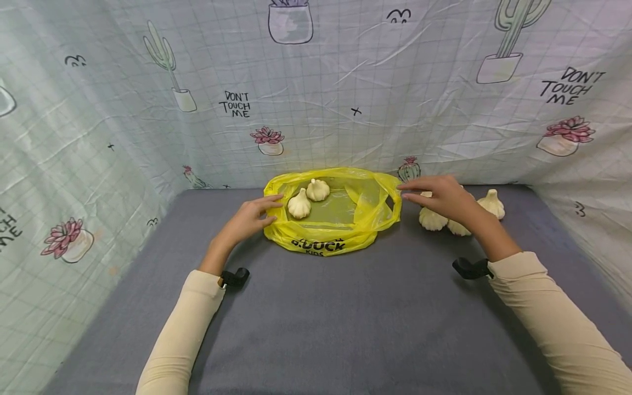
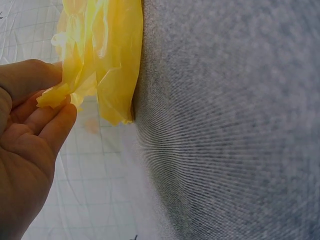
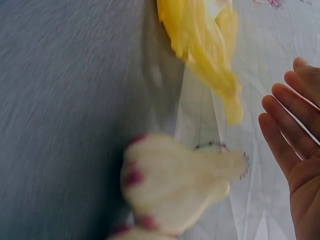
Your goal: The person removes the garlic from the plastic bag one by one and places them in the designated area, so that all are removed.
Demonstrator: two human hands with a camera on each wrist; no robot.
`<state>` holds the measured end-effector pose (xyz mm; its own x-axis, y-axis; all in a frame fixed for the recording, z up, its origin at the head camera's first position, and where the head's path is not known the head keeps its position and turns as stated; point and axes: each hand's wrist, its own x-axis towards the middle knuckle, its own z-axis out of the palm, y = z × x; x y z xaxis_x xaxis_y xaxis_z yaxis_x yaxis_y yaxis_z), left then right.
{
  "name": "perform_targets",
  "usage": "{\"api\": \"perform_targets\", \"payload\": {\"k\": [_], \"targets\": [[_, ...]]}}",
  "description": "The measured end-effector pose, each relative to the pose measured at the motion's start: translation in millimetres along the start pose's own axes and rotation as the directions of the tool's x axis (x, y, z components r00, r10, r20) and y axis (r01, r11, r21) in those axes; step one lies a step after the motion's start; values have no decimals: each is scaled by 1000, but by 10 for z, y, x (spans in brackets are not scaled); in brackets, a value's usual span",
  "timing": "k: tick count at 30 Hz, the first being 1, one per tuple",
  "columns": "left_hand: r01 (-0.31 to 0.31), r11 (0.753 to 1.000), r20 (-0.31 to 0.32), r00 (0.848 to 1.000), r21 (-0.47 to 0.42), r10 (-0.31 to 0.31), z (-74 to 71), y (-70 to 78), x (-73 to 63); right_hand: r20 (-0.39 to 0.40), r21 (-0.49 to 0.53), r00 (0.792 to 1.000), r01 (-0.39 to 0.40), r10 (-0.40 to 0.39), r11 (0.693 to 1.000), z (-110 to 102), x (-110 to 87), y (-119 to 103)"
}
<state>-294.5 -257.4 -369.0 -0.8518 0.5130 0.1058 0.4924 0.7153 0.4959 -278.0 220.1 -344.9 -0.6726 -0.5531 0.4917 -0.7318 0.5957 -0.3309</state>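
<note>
A yellow plastic bag (image 1: 340, 240) with dark lettering lies with its mouth spread wide. Inside it are two garlic bulbs, one pale bulb (image 1: 299, 204) at the left and another garlic bulb (image 1: 318, 190) just behind. My left hand (image 1: 252, 218) pinches the bag's left edge; in the left wrist view the yellow plastic (image 2: 117, 60) runs between thumb and fingers. My right hand (image 1: 441, 198) is beside the bag's right handle, over more garlic; its fingers look straight and apart from the plastic in the right wrist view, where a purple-spotted garlic bulb (image 3: 167, 180) is close below.
Several garlic bulbs sit on the grey tabletop (image 1: 340, 318) at the right, partly hidden by the right hand, including one bulb (image 1: 491, 204) near the back edge. A printed cloth (image 1: 321, 99) hangs behind the table and along both sides.
</note>
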Motion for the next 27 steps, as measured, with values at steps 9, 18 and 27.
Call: {"api": "perform_targets", "payload": {"k": [9, 18, 27], "targets": [[-2, 1000, -3, 1000, -4, 2, -6, 31, 25, 80, 77, 996, 19, -25, 997, 219, 346, -80], [2, 1000, 4, 1000, 1, -2, -11, 52, 13, 162, 112, 985, 48, -66, 993, 415, 727, -192], [-5, 1000, -1, 1000, -10, 5, -10, 59, 18, 236, 177, 972, -25, -18, 984, 558, 1004, -274]]}}
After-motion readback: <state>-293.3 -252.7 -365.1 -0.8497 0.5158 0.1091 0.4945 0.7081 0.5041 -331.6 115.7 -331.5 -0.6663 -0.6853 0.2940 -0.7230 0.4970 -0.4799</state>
